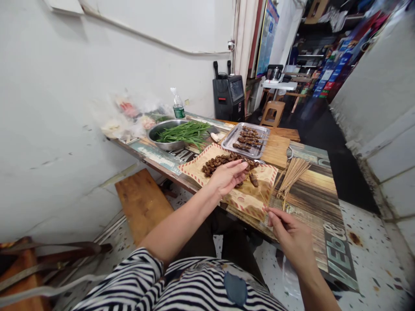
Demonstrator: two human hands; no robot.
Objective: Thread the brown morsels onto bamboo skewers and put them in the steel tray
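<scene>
My left hand [230, 176] is closed in a pinch over the striped-edge paper, with a dark brown pupa [244, 161] at its fingertips. Lower right, my right hand [285, 226] grips the end of a thin bamboo skewer [263, 198]. One ribbed, glossy brown pupa [253, 179] sits on the tip of that skewer, just below my left fingers. Behind my left hand a heap of brown pupae [212, 165] lies on the paper [238, 198]; my hand hides part of it.
A metal tray [262, 152] with several loaded skewers rests by a wooden board [275, 151]. Bare skewers [293, 175] lie fanned at right. At left stand a steel bowl [168, 146] of green vegetables, plastic bags [129, 119] and a bottle [178, 108]. A black speaker [228, 97] stands beyond.
</scene>
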